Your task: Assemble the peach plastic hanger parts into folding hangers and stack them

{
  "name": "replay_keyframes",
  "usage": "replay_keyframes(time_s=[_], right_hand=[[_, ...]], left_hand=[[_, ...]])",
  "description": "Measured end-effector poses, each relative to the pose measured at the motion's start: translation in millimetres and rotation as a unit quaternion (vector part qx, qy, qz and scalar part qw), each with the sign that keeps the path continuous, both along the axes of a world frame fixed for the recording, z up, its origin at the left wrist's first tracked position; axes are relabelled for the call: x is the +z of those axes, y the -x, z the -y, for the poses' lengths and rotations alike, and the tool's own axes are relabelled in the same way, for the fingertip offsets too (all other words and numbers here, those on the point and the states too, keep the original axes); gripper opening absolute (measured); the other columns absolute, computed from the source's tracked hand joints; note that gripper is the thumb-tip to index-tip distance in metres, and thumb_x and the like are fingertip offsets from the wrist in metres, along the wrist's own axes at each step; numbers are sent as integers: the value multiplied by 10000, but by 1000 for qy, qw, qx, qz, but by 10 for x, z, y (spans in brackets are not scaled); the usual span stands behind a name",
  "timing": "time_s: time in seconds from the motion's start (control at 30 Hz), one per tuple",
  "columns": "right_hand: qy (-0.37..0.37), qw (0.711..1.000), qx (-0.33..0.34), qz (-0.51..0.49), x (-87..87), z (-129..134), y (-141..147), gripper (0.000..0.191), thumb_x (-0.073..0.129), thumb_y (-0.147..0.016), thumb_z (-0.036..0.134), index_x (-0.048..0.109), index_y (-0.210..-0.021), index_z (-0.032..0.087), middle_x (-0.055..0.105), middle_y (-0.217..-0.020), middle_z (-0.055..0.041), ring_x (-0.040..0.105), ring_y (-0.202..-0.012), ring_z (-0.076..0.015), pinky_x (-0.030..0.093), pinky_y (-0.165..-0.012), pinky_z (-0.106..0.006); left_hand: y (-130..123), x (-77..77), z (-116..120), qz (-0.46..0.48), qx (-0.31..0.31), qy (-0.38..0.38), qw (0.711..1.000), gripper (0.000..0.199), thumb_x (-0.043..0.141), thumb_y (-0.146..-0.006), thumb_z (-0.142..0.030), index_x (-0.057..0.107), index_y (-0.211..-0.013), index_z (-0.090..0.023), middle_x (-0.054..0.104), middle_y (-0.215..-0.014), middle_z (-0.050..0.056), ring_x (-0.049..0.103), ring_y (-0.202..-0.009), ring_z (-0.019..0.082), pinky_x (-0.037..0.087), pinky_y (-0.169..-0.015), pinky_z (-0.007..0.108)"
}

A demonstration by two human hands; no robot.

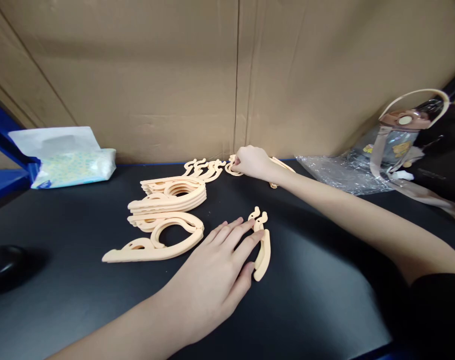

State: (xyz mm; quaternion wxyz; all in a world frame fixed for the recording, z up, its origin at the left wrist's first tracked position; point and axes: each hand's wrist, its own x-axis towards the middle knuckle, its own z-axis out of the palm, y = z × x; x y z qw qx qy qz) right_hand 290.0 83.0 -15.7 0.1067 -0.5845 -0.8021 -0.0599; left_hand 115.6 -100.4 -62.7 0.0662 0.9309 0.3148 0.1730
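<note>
My left hand (pixel 223 265) lies flat on the dark table with its fingers stretched out. Its fingertips touch a small cream plastic hanger assembly (pixel 264 255), which has two hook-like ends and curved arms. Far back by the cardboard, my right hand (pixel 253 162) is closed, its fingertips pinched down on a cream hanger part (pixel 233 171) that they partly cover. Left of my left hand sit stacked folded cream hangers (pixel 170 200), and nearer me lies another folded hanger (pixel 152 254). Several cream hanger hooks (pixel 202 170) are lined up behind the stack.
A cardboard wall (pixel 155 90) closes off the back. At the left stand a tissue pack (pixel 73 165) and a black mouse (pixel 4 267). A clear plastic bag (pixel 332 172), a strapped bottle (pixel 398 142) and a black bag (pixel 441 155) occupy the right. More cream parts (pixel 283 164) lie behind my right wrist.
</note>
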Motion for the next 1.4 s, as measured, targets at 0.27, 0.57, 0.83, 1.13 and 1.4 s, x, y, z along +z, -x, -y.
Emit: replay_keyframes(time_s=[0.27,0.57,0.83,1.13,1.4], right_hand=[[-42,998,35,-34,186,229,-177,183,623,-849,222,788,-835,143,756,-809,-93,686,-785,-230,417,-658,-301],[-36,982,182,-24,25,1184,-624,148,663,-903,236,734,-790,171,722,-794,-17,622,-744,-167,398,-783,-317],[-24,967,252,1,-100,1434,-786,177,630,-945,245,738,-820,182,687,-754,-7,583,-701,-161,389,-779,-328],[29,949,309,-54,-64,1419,-802,125,650,-954,291,747,-940,213,701,-816,4,626,-796,-152,404,-813,-298],[-58,997,10,-45,72,811,-1127,198,586,-948,282,701,-1061,167,735,-1014,-71,659,-907,-207,438,-746,-297]], left_hand=[[37,43,-2,-14,-4,5,1000,528,370,-959,-115,429,-1473,-223,501,-1531,68,430,-1435,263,404,-1166,499],[66,12,-28,22,5,-7,1000,517,365,-917,-82,486,-1392,-250,551,-1459,46,464,-1386,252,447,-1118,429],[105,204,-41,25,-7,44,999,397,353,-891,-56,599,-1098,-289,644,-1280,3,539,-1287,206,495,-991,333],[86,232,-12,40,-53,26,997,381,346,-945,-87,606,-1141,-284,709,-1146,-3,652,-1076,173,520,-890,263],[97,104,-42,39,-2,10,999,335,440,-1031,-269,563,-1333,-346,631,-1376,-22,575,-1281,189,475,-1062,319]])
